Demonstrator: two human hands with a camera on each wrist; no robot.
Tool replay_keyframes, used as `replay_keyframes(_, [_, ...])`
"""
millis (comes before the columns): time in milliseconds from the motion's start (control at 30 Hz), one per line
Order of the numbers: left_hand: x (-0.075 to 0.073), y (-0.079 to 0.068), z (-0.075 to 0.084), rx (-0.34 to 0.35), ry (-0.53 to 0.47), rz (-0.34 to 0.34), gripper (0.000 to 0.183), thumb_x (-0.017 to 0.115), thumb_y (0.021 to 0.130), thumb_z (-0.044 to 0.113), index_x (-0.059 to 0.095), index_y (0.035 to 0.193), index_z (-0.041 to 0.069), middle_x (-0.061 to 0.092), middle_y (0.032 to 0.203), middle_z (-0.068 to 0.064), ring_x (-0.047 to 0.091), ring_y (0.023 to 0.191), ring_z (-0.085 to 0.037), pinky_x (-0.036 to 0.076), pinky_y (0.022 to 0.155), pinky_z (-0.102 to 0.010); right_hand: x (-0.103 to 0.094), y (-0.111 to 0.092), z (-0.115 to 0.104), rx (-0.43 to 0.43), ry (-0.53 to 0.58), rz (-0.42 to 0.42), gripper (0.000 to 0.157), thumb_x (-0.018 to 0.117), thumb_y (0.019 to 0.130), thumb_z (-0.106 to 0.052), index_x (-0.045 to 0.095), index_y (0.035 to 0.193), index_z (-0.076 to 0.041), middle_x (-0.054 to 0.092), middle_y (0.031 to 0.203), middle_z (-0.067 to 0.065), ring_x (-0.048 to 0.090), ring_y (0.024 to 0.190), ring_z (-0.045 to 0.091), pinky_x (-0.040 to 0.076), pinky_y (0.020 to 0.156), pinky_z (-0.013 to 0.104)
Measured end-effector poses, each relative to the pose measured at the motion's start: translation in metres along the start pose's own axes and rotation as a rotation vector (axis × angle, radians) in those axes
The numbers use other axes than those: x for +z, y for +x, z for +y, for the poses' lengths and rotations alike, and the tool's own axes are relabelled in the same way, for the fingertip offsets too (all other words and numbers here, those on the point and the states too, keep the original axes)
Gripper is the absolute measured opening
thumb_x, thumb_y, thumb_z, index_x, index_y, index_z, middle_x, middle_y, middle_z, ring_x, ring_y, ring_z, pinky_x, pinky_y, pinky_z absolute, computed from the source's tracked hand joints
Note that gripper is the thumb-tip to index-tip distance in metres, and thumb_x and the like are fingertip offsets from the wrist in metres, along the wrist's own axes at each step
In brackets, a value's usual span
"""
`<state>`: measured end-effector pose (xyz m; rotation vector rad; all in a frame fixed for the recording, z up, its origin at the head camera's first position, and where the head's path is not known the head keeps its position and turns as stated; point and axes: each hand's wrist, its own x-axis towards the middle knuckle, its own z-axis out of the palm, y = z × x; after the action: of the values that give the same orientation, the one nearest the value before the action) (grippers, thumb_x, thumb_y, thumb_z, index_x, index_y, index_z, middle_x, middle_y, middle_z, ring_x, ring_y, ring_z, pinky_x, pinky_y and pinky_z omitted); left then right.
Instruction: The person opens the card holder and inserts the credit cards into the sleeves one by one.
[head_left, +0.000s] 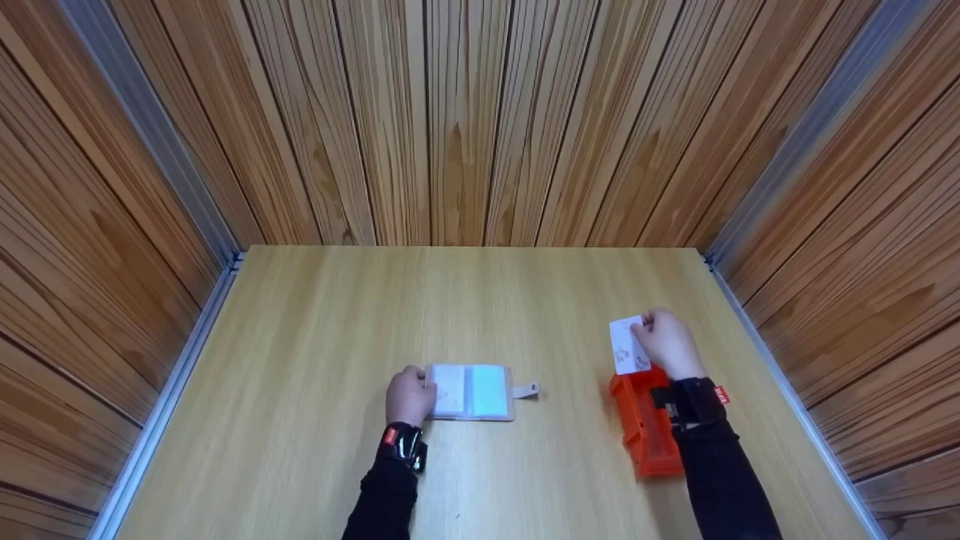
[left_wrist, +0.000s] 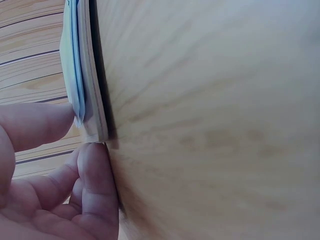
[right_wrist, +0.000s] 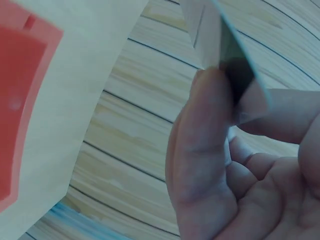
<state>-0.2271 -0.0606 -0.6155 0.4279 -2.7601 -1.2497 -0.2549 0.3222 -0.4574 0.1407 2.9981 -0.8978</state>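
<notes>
An opened card holder (head_left: 491,391) with clear sleeves lies on the table, its strap (head_left: 526,391) sticking out to the right. At its left edge my left hand (head_left: 409,396) holds it; in the left wrist view the thumb (left_wrist: 47,122) lies on the edges of the sleeves (left_wrist: 74,75) and the fingertips meet the cover's edge. My right hand (head_left: 670,343) pinches a white card (head_left: 625,346) with faint printing between thumb and fingers. The card is raised by the far end of an orange-red plastic bin (head_left: 651,431). Close up, the card (right_wrist: 245,65) stands tilted between the fingertips.
The light wood table (head_left: 337,322) is enclosed by wood-plank walls (head_left: 465,127) at the back and both sides. Metal rails (head_left: 199,322) run along the side edges. The bin stands under the right forearm, which partly covers it.
</notes>
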Motion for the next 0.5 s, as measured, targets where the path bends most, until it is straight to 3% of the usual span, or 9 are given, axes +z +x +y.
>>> replay_keyframes(200, [0.0, -0.001, 0.0, -0.019, -0.01, -0.013, 0.023, 0.069, 0.085, 0.006, 0.067, 0.104, -0.006, 0.068, 0.096, -0.018, 0.065, 0.094, -0.033, 0.05, 0.085, -0.046, 0.006, 0.001, -0.011, -0.001, 0.025, -0.006, 0.024, 0.054, 0.098, -0.013, 0.054, 0.108, 0.008, 0.056, 0.095, 0.02, 0.053, 0.085, 0.033, 0.044, 0.073, 0.039])
replay_keyframes(500, [0.002, -0.001, -0.002, 0.035, -0.011, 0.029, 0.022, 0.071, 0.08, 0.006, 0.068, 0.099, -0.006, 0.069, 0.091, -0.018, 0.065, 0.09, -0.035, 0.051, 0.082, -0.047, 0.021, 0.004, -0.023, -0.041, 0.053, 0.001, 0.019, 0.055, 0.097, -0.013, 0.056, 0.102, 0.006, 0.057, 0.089, 0.016, 0.055, 0.08, 0.03, 0.043, 0.069, 0.035])
